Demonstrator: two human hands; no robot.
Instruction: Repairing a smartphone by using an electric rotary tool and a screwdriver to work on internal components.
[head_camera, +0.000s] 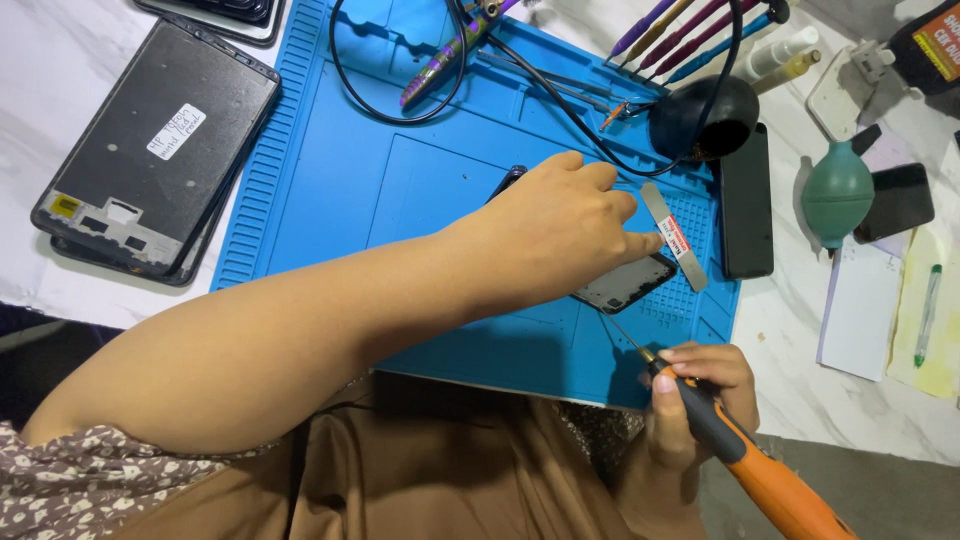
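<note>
Right now your left hand (560, 225) presses flat on the one dark opened phone (625, 282) lying on the blue silicone mat (330, 180); the phone sits up-left of your right hand (695, 400) (the nearer grip), closed around one orange-handled screwdriver (740, 450) angled toward it.

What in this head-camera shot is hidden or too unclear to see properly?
- Dark opened phone: mostly covered by the left hand.
- Orange-and-black screwdriver: its thin tip's contact point is too small to tell, and its handle end is cut off by the bottom edge.
- Black tablet frame: its label is too small.
- Top-right items: cropped by the edge.
</note>
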